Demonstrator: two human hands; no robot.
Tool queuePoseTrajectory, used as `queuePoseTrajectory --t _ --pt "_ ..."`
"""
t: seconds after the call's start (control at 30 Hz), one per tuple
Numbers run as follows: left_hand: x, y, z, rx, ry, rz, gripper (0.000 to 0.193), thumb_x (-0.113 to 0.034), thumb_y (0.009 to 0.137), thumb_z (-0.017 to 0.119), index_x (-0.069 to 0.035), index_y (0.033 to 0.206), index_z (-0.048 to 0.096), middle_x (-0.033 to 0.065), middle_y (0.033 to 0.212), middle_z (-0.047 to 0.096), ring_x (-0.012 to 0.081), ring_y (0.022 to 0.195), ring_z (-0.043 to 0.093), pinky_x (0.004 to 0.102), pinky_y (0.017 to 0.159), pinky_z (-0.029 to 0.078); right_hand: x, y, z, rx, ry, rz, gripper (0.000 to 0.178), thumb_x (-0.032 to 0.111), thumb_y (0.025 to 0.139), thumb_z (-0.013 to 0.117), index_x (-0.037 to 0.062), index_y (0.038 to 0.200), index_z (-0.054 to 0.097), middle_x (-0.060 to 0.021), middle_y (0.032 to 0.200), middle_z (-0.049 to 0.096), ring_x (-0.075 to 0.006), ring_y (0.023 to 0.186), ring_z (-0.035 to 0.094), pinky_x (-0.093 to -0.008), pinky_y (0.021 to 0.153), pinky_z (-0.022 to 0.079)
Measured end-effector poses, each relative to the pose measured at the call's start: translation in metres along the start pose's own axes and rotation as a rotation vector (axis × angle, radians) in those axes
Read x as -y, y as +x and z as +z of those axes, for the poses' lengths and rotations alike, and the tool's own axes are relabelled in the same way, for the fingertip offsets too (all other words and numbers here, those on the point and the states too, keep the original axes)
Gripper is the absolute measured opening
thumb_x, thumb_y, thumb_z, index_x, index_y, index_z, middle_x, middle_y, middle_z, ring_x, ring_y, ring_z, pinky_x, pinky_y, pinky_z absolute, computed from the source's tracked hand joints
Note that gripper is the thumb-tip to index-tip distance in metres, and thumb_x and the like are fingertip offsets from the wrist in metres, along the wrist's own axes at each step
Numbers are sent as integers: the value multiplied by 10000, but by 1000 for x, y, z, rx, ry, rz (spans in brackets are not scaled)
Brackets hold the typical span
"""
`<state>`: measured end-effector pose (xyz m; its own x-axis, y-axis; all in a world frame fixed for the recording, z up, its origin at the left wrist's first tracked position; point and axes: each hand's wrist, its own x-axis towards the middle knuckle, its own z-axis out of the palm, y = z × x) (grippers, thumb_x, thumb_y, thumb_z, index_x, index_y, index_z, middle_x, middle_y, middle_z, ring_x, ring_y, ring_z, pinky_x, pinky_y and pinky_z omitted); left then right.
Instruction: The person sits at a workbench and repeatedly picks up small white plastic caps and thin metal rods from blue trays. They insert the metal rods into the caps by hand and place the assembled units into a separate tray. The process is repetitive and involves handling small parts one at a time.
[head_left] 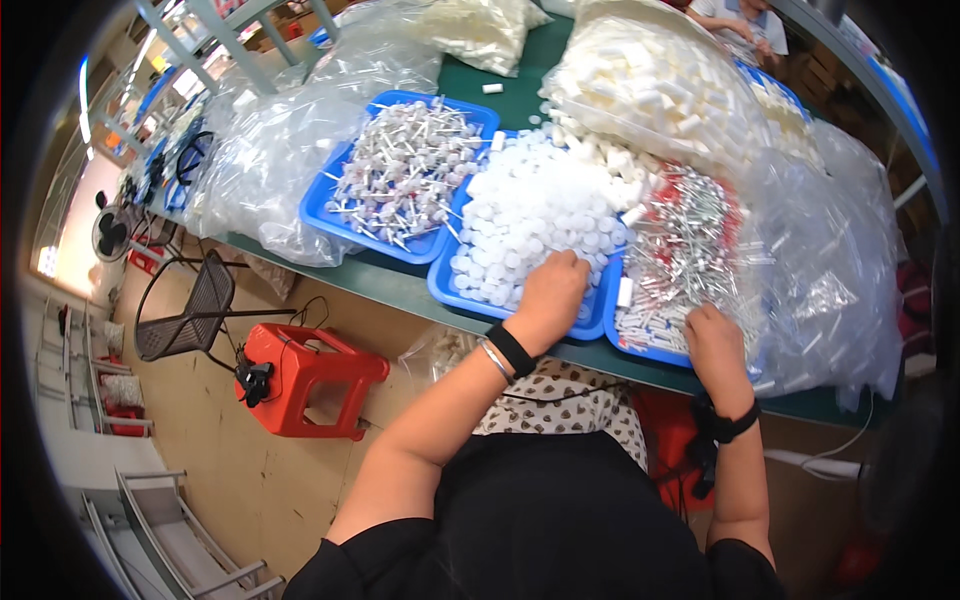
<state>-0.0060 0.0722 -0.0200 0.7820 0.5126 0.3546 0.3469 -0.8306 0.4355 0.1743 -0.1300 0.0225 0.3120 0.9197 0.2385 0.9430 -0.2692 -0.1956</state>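
My left hand (553, 292) reaches over the front of the middle blue tray (440, 283), its fingers bent down at a heap of small round white plastic caps (540, 215). At the front of the right blue tray (640, 350), my right hand (716, 340) has its fingers drawn together beside small white-ended pieces with thin metal shafts (685, 225). What either hand pinches is hidden beneath the fingers. A third blue tray (315, 210) on the left holds many assembled pieces with white stems and translucent heads (405, 165).
Behind the trays lies a big open bag of white foam-like cylinders (650, 75). Clear plastic bags (825, 270) flank the trays on the green table (395, 275). A red stool (310, 375) and a dark chair (200, 310) stand at left. Another person (745, 25) sits across the table.
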Motion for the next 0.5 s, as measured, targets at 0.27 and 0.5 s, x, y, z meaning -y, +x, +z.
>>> queuePoseTrajectory --t 0.27,0.5 --pt "-3 0 -15 -137 -436 -234 74 -88 861 641 -20 889 647 105 884 633 233 764 625 339 656 506 8 -8 -20 -190 663 365 55 11 895 576 3 927 621 -102 889 672 -192 767 667 -324 659 515" --pt "-41 -18 -16 223 -1936 -811 231 -133 943 604 -12 1138 573 101 1047 663 130 872 650 230 758 535 42 -4 -10 -233 1599 469 120 41 941 553 3 1055 565 -144 998 671 -199 860 676 -277 713 539"
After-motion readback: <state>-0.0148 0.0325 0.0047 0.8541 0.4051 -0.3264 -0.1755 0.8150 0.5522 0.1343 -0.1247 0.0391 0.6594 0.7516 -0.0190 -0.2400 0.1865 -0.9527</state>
